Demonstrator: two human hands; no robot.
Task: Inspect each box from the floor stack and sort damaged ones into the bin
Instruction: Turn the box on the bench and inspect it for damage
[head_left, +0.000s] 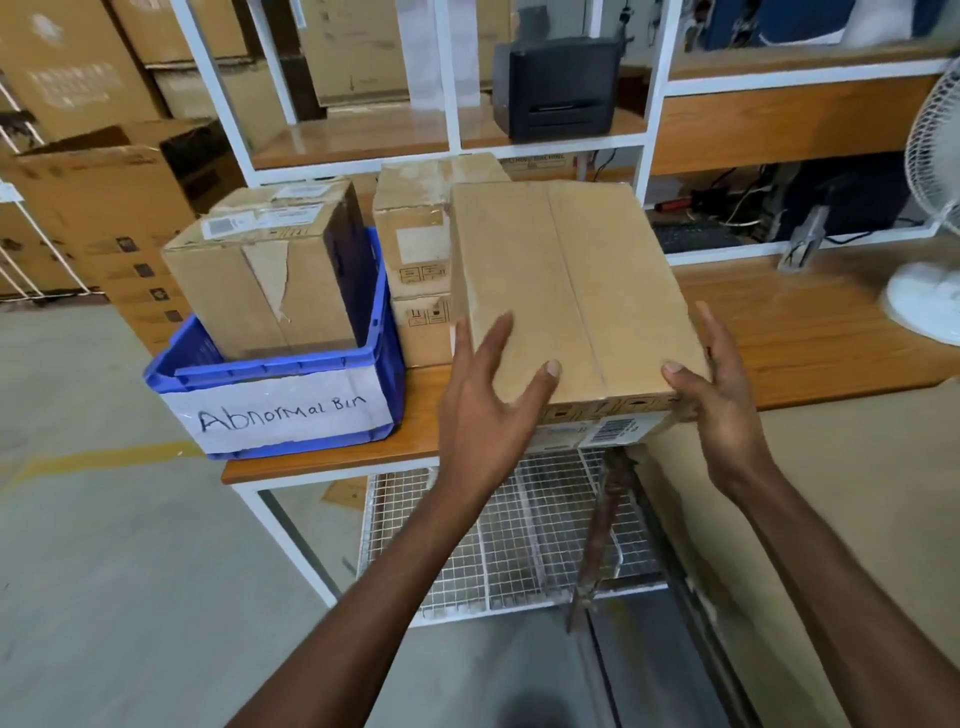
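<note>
I hold a flat brown cardboard box over the front edge of the wooden table, its taped top seam facing me. A barcode label shows on its near side. My left hand grips the near left corner, thumb on top and fingers spread up the left side. Clasping the near right corner is my right hand. A blue bin labelled "Abnormal Bin" stands on the table's left end. It holds one box with torn tape.
Two stacked boxes stand between the bin and the held box. A white fan is at the table's right end, and a black printer sits on the shelf behind. Wire mesh shelving lies under the table. Large cartons stand at left.
</note>
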